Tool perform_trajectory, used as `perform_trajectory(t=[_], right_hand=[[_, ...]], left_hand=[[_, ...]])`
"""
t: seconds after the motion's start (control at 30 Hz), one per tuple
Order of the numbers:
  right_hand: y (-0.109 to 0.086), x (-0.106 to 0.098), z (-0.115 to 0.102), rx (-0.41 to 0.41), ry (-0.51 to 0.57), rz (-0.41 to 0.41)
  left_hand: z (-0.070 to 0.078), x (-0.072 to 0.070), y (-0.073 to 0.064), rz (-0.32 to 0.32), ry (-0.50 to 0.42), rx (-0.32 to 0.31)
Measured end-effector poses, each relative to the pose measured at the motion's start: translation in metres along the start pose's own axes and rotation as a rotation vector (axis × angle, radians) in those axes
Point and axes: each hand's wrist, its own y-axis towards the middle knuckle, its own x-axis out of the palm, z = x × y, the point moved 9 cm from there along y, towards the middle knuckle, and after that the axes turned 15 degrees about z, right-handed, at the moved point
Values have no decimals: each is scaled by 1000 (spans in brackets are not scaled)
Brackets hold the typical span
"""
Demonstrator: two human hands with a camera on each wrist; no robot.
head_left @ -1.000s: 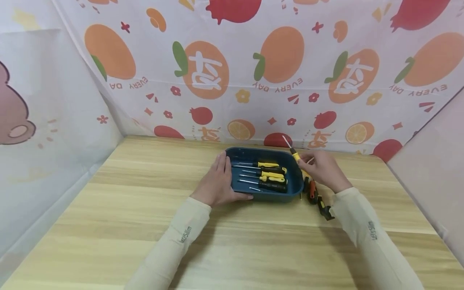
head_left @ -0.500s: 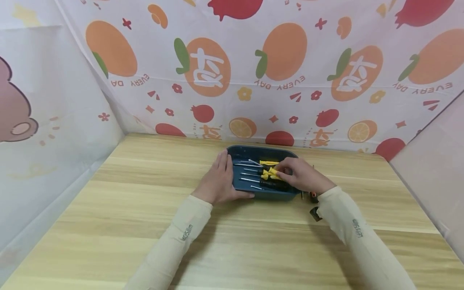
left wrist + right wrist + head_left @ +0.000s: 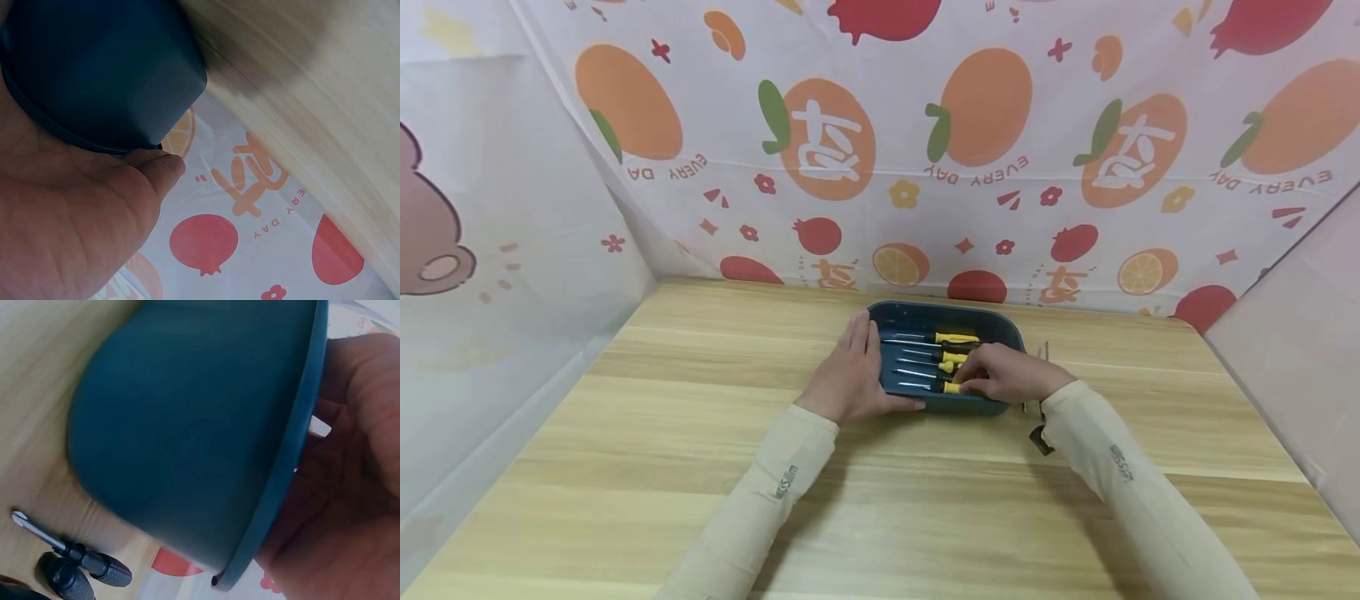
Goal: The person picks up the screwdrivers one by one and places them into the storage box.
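A dark blue plastic bin [image 3: 947, 406] stands near the back of the table. My left hand [image 3: 850, 375] grips its left end, fingers along the side and thumb along the front wall. Inside the bin, at its front, my right hand [image 3: 1007, 372] pinches a screwdriver by its yellow and black handle [image 3: 951, 387], its shaft pointing left. Behind it lie several other screwdrivers [image 3: 916, 342] in a row, shafts also pointing left; my fingers cover some handles. In the right wrist view, the bin's outer wall [image 3: 181, 425] hides the held screwdriver.
Right of the bin, partly under my right forearm, lie more tools, including a black piece [image 3: 1041, 440]. A short screwdriver with a black ribbed handle [image 3: 109, 570] shows in the right wrist view. A fruit-patterned cloth [image 3: 902, 108] hangs behind the wooden table [image 3: 700, 400].
My right hand has brought a yellow-handled screwdriver from above the bin's right end down into it, then toward the front wall. The left hand has stayed on the bin.
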Motion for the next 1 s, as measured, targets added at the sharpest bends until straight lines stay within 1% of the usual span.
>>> perform_trajectory(t=[0.1, 0.2, 0.47, 0.67, 0.83, 1.0], right_hand=[[2, 3, -1, -4, 15, -31], [4, 5, -1, 11, 17, -55], [9, 6, 1, 40, -6, -96], [12, 8, -1, 45, -23, -124], [15, 9, 3, 75, -29, -146], [18, 9, 8, 108, -30, -145]], left_hand=[[0, 0, 0, -1, -1, 0], [0, 1, 1, 0, -5, 1], [0, 1, 2, 2, 10, 2], [0, 2, 3, -9, 13, -5], [0, 1, 3, -14, 20, -2], [1, 0, 4, -10, 14, -5]])
